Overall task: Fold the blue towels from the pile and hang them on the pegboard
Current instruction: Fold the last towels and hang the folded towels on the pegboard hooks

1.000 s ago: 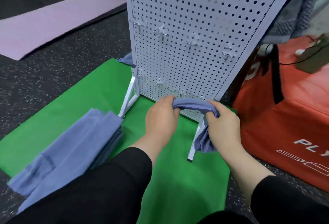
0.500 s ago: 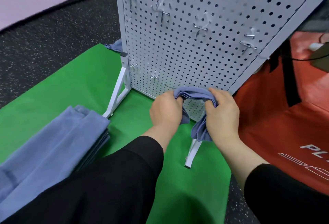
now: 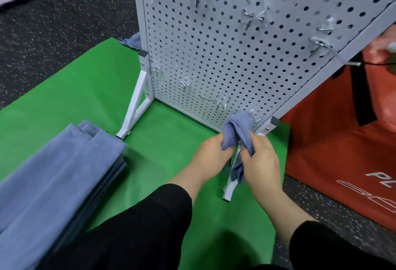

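Note:
A folded blue towel (image 3: 237, 129) is draped at the lower right corner of the white pegboard (image 3: 235, 44), by a metal hook (image 3: 256, 119). My left hand (image 3: 211, 154) grips its left half and my right hand (image 3: 260, 162) grips its right half, whose tail hangs down in front of the board's right foot. A pile of blue towels (image 3: 53, 179) lies on the green mat (image 3: 75, 98) at the lower left. Whether the towel rests on the hook is hidden by the cloth.
Several bare metal hooks (image 3: 252, 17) stick out of the pegboard. Its white feet (image 3: 135, 108) stand on the mat. A red box (image 3: 342, 151) stands close on the right. Another bit of blue cloth (image 3: 132, 41) shows behind the board's left edge. Dark speckled floor (image 3: 53, 25) surrounds the mat.
The view has moved closer and lower. My hands have drawn together, so the towel's two halves now hang close in a narrow fold at the board's lower right corner.

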Motion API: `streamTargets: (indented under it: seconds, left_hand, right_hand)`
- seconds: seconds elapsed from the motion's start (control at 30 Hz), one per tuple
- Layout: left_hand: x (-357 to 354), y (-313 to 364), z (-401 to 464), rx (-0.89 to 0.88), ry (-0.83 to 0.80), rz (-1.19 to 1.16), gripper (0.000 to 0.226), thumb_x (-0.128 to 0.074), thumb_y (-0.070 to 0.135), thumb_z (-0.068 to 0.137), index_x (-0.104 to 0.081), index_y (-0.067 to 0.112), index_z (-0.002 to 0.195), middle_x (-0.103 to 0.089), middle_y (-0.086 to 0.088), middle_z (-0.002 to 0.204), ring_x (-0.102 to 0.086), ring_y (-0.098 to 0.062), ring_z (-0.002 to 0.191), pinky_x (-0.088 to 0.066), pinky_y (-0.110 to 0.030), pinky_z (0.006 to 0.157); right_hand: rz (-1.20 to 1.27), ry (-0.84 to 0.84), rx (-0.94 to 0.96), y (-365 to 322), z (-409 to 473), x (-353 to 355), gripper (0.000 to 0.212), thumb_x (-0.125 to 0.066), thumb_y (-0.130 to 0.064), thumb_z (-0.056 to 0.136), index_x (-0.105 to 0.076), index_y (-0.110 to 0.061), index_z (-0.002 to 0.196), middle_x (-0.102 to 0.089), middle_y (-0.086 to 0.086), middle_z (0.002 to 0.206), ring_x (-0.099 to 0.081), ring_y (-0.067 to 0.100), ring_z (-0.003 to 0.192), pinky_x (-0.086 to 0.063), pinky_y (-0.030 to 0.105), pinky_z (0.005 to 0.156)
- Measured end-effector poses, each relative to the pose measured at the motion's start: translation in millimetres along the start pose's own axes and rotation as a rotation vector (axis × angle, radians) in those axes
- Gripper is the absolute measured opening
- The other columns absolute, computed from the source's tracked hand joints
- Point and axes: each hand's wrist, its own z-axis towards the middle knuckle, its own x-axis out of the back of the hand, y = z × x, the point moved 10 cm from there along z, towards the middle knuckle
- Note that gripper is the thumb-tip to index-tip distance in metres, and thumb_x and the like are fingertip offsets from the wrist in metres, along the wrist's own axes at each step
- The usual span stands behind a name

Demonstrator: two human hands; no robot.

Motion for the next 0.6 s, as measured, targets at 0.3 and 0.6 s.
streamTargets:
  seconds: [0.3,0.6]
  left_hand:
    - [-2.1,-14.6,-31.4,0.023,-0.181,-0.044,0.046,-0.059,0.002,0.092,-0.059,0.021,0.134,-0.068,0.007,0.109,-0.062,-0.011,0.094,-0.04,0.0,0.073]
    - [22.3,-19.0,-51.3,0.08,-0.181,0.224,0.053,-0.051,-0.001,0.093,-0.052,0.011,0.144,-0.064,-0.01,0.135,-0.063,-0.025,0.113,-0.041,-0.016,0.089]
  right_hand:
    - [0.127,-0.085,-0.166,4.5,-18.3,-23.1,0.04,-0.062,-0.016,0.093,-0.059,-0.023,0.133,-0.067,0.001,0.115,-0.062,0.023,0.104,-0.051,0.037,0.092]
    - [0.297,0.048,-0.242,8.3,-52.9,-16.5,0.04,-0.063,-0.017,0.097,-0.058,-0.012,0.136,-0.061,-0.005,0.109,-0.06,0.014,0.094,-0.052,0.034,0.09]
